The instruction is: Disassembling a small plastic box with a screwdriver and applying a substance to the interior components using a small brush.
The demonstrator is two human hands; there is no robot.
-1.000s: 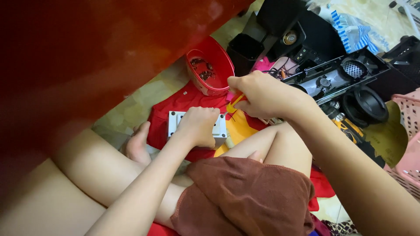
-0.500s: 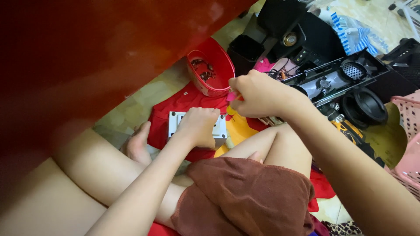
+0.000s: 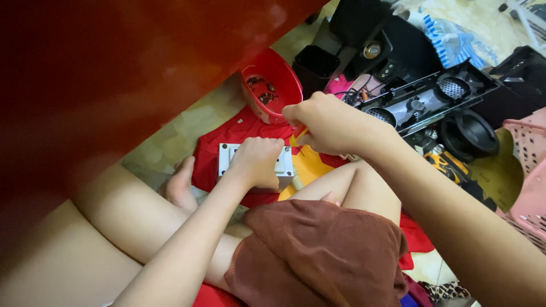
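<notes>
Fingers [image 3: 267,149] of the left hand [image 3: 259,162] curl down over a white rectangular box [image 3: 227,159], gripping it from above at frame centre; box sits on a red cloth [image 3: 222,139] on the floor, dark screw holes visible at its corners. Right hand [image 3: 333,122] is just above and right of the box, fingers closed in a pinch around a thin yellow-handled tool [image 3: 297,138]; only a short bit of the handle shows below the fist, tip points down toward the box's right end, can't tell if it touches. A yellow piece [image 3: 313,165] lies on the cloth just right of the box.

Red bowl [image 3: 278,85] with small dark metal parts sits just above the hands, upper centre. Right of it a long black speaker housing [image 3: 424,105] lies open, round grilles showing, with a loose round black speaker ring [image 3: 469,133] beside it. Black square cup [image 3: 315,62] near the bowl. Pink plastic basket [image 3: 529,170] at right edge. Person sits cross-legged, bare foot [image 3: 181,185] left of the box, brown towel [image 3: 324,256] draped over the lap, lower centre. Blurred dark red surface [image 3: 114,68] fills the upper left of the frame
</notes>
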